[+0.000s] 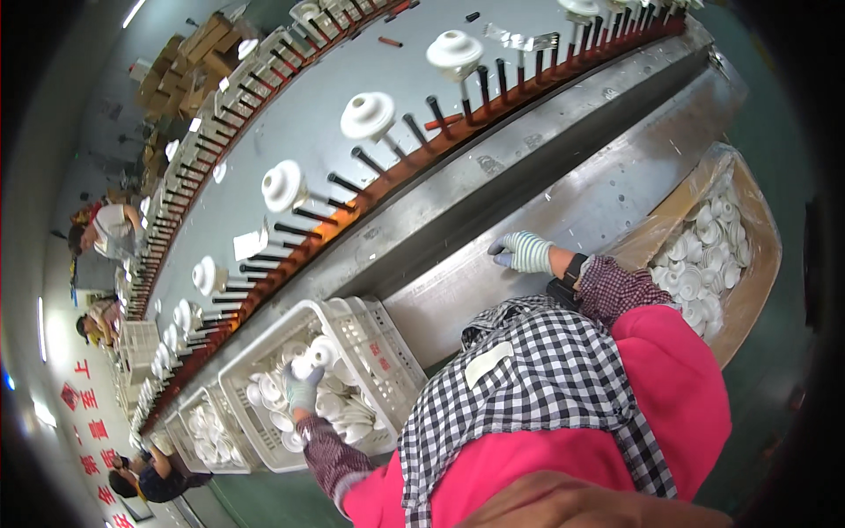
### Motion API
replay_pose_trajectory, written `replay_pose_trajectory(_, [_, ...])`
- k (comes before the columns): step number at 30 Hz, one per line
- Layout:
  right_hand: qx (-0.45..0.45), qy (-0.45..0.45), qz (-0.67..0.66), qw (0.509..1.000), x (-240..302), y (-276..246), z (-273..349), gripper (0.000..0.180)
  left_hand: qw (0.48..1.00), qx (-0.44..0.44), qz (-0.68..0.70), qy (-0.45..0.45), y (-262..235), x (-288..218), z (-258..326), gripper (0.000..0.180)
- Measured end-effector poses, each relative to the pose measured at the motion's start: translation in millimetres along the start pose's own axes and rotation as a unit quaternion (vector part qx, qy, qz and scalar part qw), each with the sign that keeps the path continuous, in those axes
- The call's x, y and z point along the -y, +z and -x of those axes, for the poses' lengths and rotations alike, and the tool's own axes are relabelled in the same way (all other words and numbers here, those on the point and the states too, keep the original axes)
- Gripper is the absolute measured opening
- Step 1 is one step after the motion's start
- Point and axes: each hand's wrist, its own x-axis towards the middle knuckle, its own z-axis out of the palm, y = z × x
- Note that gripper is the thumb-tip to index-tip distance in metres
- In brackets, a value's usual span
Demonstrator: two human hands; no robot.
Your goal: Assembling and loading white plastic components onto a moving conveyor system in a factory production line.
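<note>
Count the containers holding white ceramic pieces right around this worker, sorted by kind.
White plastic crates: 2
Cardboard box: 1
Total: 3
Anything farther down the line is too small to tell.

conveyor pegs (pixel 370 163), cardboard box (pixel 757 264), distant workers (pixel 106 231)

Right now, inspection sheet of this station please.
Surface: grey metal ledge beside a curved conveyor of dark pegs.
Job's things: white ceramic pieces in a white plastic crate; more in a cardboard box; some on pegs.
Clutter: nothing seen.
Grippers: left hand, gloved, in the crate; right hand, gloved, on the ledge.
Cables: nothing seen.
Surroundings: other workers along the line.
</note>
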Motion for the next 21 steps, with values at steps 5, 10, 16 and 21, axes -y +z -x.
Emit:
replay_pose_trajectory(5, [-0.088,0.043,-0.013,0.995,-5,-68,-1,0.029,0.909,-0.069,0.411,0.023,-57,-59,55,0.075])
replay_pose_trajectory(10, [-0.154,-0.063,0.040,0.985,-6,-122,-8,0.029,0.678,0.160,0.680,0.228,-20,-180,61,0.075])
replay_pose_trajectory(16, [-0.192,-0.082,0.101,0.973,-24,-199,7,0.028,0.569,0.300,0.735,0.215,45,-351,61,0.088])
replay_pose_trajectory(21, [-0.270,0.015,-0.049,0.962,-87,-283,30,0.028,0.533,0.401,0.711,0.225,83,-472,86,0.093])
